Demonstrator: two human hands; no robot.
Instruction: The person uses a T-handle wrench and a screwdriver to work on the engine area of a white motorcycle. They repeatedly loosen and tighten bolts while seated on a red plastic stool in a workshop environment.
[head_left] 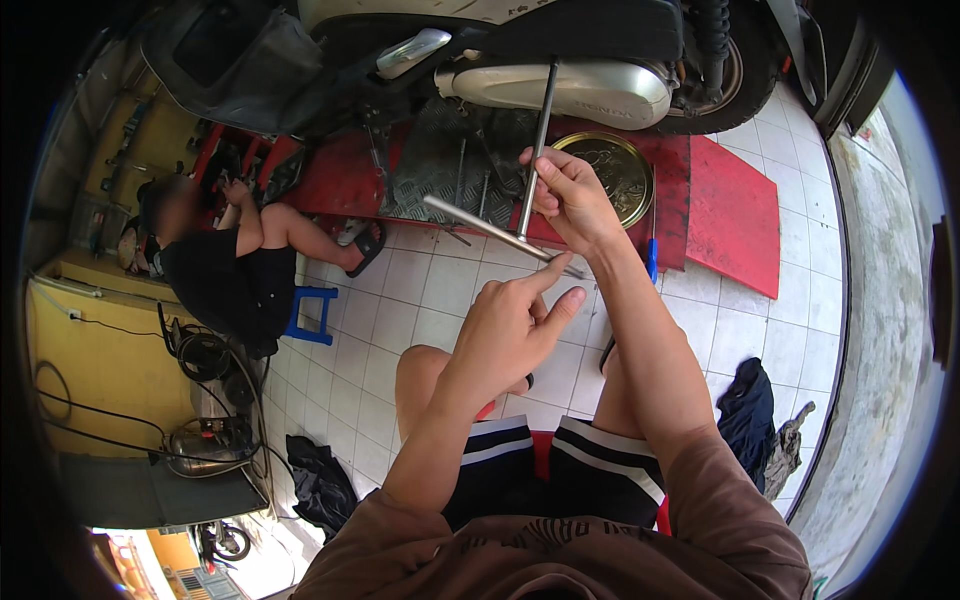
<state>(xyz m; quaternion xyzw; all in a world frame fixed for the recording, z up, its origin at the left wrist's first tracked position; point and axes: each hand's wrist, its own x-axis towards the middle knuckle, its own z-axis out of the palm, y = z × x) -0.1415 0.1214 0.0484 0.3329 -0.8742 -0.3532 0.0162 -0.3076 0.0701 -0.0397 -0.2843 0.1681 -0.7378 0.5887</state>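
My right hand [570, 195] is closed on the shaft of a metal T-handle wrench [540, 120], held with its crossbar low and the shaft's tip up by the scooter's engine cover. My left hand [510, 325] is open below the crossbar, index finger extended to it, apparently touching it; its other fingers are partly hidden. Behind my right hand, a round gold-coloured tray [625, 180] and a long blue-handled tool [652, 258] are on or against the red lift platform [730, 220].
The silver-and-dark scooter [560, 90] stands across the top. At left, a person [205, 260] sits on a blue stool [312, 305] beside yellow cabinets, hoses and a compressor [205, 450]. Dark cloths [745, 410] lie on the tiled floor; a wall runs along the right.
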